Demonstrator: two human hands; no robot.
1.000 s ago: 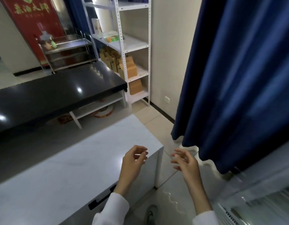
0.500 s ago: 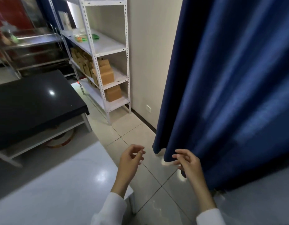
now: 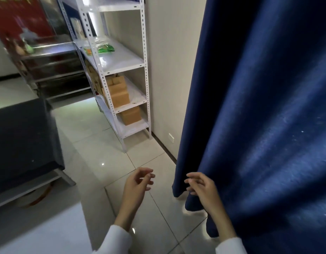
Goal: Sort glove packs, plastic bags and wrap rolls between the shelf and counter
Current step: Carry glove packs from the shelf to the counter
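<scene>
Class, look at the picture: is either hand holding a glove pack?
No: the left hand and right hand hang loosely curled over the floor tiles, holding nothing.

My sleeves (image 3: 118, 241) are white. Right of me hangs a plain dark blue curtain (image 3: 259, 107). Far off, the white shelf (image 3: 122, 61) holds brown boxes (image 3: 119, 92) and green packs (image 3: 105, 48); the floor tiles (image 3: 96, 140) are pale.

Two empty, loosely curled hands, left hand (image 3: 138, 182) and right hand (image 3: 202, 187), above tiled floor (image 3: 96, 136) near white shelf (image 3: 120, 59)

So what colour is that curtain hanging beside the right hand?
Dark blue, plain with no pattern: the heavy fabric curtain shows best in the head view.
</scene>
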